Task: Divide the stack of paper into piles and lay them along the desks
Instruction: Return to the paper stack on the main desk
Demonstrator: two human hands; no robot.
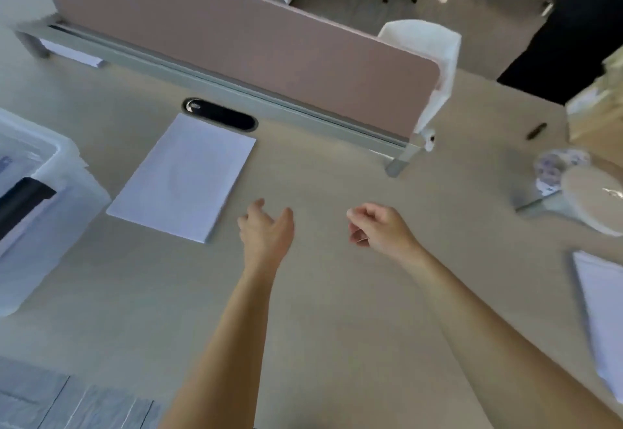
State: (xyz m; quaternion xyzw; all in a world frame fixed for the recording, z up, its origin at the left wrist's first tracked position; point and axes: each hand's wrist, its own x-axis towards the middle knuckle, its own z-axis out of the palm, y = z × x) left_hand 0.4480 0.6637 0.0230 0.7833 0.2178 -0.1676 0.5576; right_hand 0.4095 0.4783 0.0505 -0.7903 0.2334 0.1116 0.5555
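Observer: Paper, position?
Recorder: One paper pile (183, 176) lies flat on the desk (337, 310), centre left of the frame, far edge just beside the black cable slot (219, 114). A second pile (603, 320) is at the right edge, cut off.
Observer: Hands?
Recorder: Left hand (266, 230) is just right of the paper pile, fingers relaxed and apart, holding nothing. Right hand (377, 226) is loosely curled and also empty, well apart from both piles.
Observer: Surroundings?
Recorder: Clear plastic bin (33, 192) at far left, near the paper pile. Pink divider (236, 41) behind the slot. Dark pen (536, 131) at upper right.
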